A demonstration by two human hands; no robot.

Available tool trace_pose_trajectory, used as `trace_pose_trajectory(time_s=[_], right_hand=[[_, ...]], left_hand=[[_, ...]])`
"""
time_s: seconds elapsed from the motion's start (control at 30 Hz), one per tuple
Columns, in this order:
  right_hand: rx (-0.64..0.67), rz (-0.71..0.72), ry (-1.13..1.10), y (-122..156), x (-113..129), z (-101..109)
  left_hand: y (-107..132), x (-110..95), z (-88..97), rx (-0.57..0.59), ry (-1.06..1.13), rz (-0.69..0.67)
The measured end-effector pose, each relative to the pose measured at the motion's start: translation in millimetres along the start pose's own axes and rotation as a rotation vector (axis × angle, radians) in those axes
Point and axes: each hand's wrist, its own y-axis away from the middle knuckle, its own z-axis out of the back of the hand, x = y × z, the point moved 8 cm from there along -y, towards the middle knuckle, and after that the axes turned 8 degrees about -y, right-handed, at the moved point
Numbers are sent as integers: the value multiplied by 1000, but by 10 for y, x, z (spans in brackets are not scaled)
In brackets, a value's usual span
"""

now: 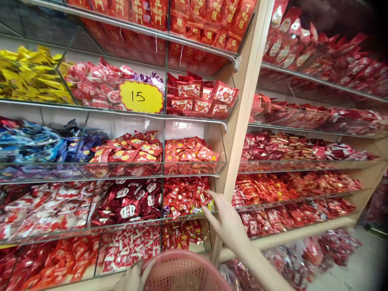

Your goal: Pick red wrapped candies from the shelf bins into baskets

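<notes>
My left hand (133,279) grips the rim of a pink perforated plastic basket (178,255) at the bottom of the head view. Only the upper part of the basket is in frame. Its bottom is out of sight. Over at the right edge of a bin of small red wrapped candies (184,198), my right hand (226,220) reaches forward with its fingers apart. The fingertips are close to the candies; whether they touch cannot be made out. Nothing shows in this hand.
Clear-fronted shelves hold yellow packets (30,76), blue packets (30,141) and dark red packets (130,202). A yellow price tag (141,96) reads 15. A wooden upright (242,97) divides the shelving; bags (312,254) lie on the floor at right.
</notes>
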Motion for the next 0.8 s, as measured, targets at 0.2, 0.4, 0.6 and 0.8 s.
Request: trace_pose_trajectory(time_s=[0.2, 0.4, 0.6, 0.8], right_hand=[[100, -70, 500, -671, 138, -184], [148, -141, 572, -668, -75, -426], [152, -149, 559, -760, -143, -531], [137, -100, 526, -804, -117, -599]], left_hand=[[101, -69, 80, -20, -39, -31], [137, -87, 113, -33, -15, -19], [154, -99, 124, -28, 4, -1], [157, -165, 125, -33, -68, -8]])
